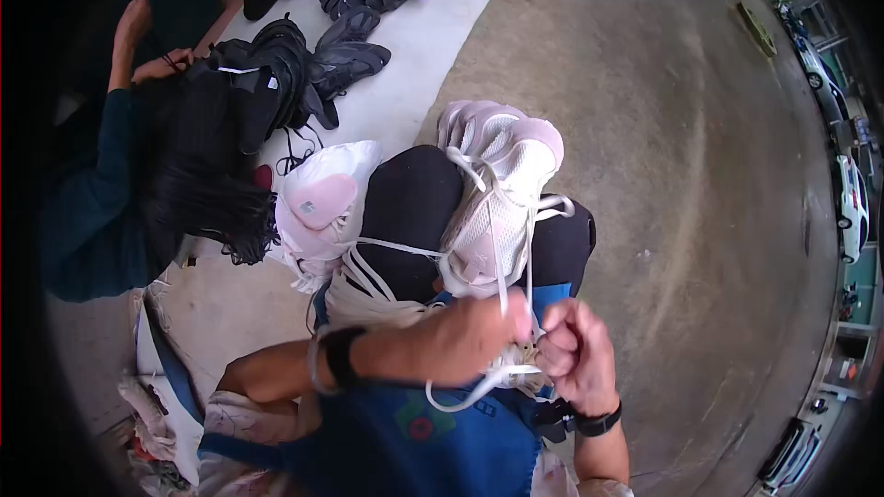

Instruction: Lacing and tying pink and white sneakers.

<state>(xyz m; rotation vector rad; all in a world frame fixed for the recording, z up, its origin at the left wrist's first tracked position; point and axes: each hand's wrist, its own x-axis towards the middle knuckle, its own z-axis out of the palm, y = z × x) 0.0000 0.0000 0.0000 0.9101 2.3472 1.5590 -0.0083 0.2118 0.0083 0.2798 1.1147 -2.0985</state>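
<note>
at lower centre, left hand (474,340) pinching white lace (499,264) of pale shoe uppers (506,179); right hand (582,354) curled, its hold unclear.

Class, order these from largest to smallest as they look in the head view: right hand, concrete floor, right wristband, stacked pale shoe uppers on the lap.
1. Concrete floor
2. Stacked pale shoe uppers
3. Right hand
4. Right wristband

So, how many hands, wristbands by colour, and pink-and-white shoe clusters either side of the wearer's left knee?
Wearer's left hand and right hand: 2
Co-worker's hands: 2
Black wristbands: 2
Pale wristband: 1
Pink-and-white shoe clusters: 2
Total: 9
</note>
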